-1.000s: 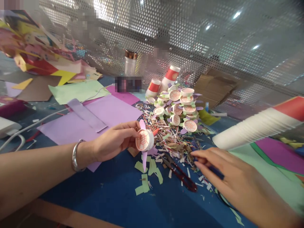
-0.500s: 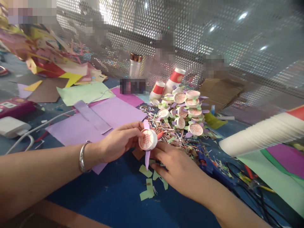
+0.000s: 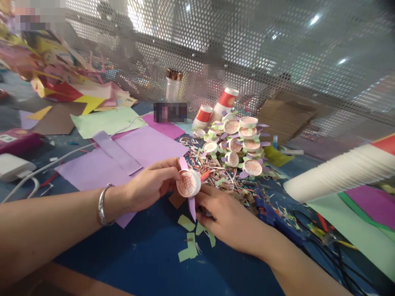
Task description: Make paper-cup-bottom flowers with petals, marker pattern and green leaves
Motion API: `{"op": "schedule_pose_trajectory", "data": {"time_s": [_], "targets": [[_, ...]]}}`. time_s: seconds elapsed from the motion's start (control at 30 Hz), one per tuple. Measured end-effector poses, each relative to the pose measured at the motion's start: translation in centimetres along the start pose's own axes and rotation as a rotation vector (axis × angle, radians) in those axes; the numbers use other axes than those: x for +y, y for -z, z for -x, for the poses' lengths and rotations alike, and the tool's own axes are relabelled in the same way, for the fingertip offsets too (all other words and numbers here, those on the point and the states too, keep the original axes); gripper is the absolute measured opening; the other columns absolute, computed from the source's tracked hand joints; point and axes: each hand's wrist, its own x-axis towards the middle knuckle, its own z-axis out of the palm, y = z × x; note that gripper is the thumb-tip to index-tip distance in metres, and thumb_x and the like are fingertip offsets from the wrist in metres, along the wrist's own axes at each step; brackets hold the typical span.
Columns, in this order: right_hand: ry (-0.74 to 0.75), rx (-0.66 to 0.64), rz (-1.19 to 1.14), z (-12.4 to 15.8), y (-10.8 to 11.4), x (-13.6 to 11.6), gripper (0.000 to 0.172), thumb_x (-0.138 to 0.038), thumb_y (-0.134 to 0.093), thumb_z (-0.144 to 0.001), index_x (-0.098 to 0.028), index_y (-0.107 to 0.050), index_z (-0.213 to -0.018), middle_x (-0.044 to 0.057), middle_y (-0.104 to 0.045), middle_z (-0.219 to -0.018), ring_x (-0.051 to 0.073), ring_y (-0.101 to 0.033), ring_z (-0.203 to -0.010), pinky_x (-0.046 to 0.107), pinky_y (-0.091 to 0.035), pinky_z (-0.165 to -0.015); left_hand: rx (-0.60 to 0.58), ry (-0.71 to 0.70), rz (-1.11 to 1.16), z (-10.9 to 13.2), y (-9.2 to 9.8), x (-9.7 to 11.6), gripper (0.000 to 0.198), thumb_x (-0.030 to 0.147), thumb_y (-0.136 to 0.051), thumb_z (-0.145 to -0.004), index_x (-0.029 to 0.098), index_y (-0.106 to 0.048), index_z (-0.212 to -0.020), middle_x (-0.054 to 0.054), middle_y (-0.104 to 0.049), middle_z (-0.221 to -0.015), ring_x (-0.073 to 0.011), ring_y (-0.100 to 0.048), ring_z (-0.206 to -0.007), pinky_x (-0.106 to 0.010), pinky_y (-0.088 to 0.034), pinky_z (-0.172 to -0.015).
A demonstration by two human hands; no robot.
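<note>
My left hand (image 3: 156, 181) pinches the left edge of a small cut-off paper cup base (image 3: 188, 183). Orange grid lines are drawn on its round face, and purple paper strips stick out above and below. Close against its lower right side is my right hand (image 3: 226, 213), fingers curled; what lies between the fingertips is hidden. A pointed orange piece (image 3: 205, 176) shows just right of the cup base, and I cannot tell what it belongs to. Light green paper scraps (image 3: 188, 246) lie on the blue table below the hands.
Behind the hands are a pile of similar decorated cup bases (image 3: 243, 144) and paper shreds (image 3: 212, 166). Purple sheets (image 3: 154, 144) lie left. At right are a blue glue gun (image 3: 271, 216), black cables (image 3: 336, 255) and a long cup stack (image 3: 336, 170). A clear bottle (image 3: 173, 86) stands behind.
The cup base has tilted slightly, and its lower purple strip now slants more to the right. Both hands keep nearly the same hold. The whole view has shifted a little.
</note>
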Motion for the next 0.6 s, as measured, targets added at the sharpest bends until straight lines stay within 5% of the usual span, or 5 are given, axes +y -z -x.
{"op": "schedule_pose_trajectory", "data": {"time_s": [0.3, 0.43, 0.6], "targets": [[-0.192, 0.336, -0.394, 1.8, 1.9, 0.6, 0.007, -0.027, -0.066, -0.096, -0.022, -0.065, -0.091, -0.003, -0.064, -0.082, 0.011, -0.058, -0.071, 0.024, -0.045, -0.062, -0.079, 0.031, -0.04, 0.6, -0.1, 0.2, 0.016, 0.019, -0.07, -0.08, 0.017, -0.057, -0.089, -0.002, -0.066, -0.075, -0.0139, -0.063, -0.063, -0.025, -0.05, -0.06], [-0.196, 0.504, -0.748, 1.6, 1.7, 0.2, 0.017, -0.035, -0.077, -0.091, -0.022, -0.067, -0.091, -0.003, -0.065, -0.083, 0.008, -0.058, -0.073, 0.018, -0.047, -0.067, -0.139, 0.018, -0.165, 0.8, -0.1, 0.0, 0.023, 0.023, -0.075, -0.083, 0.018, -0.054, -0.092, -0.004, -0.071, -0.079, -0.0165, -0.069, -0.071, -0.024, -0.05, -0.06], [-0.221, 0.5, -0.976, 1.1, 0.8, -0.9, 0.018, -0.033, -0.08, -0.089, -0.02, -0.068, -0.088, -0.003, -0.065, -0.081, 0.007, -0.056, -0.073, 0.017, -0.048, -0.069, -0.261, -0.085, -0.188, 1.4, -0.6, -0.1, 0.023, 0.017, -0.074, -0.085, 0.017, -0.052, -0.092, -0.001, -0.069, -0.088, -0.0147, -0.072, -0.082, -0.026, -0.056, -0.075]]}}
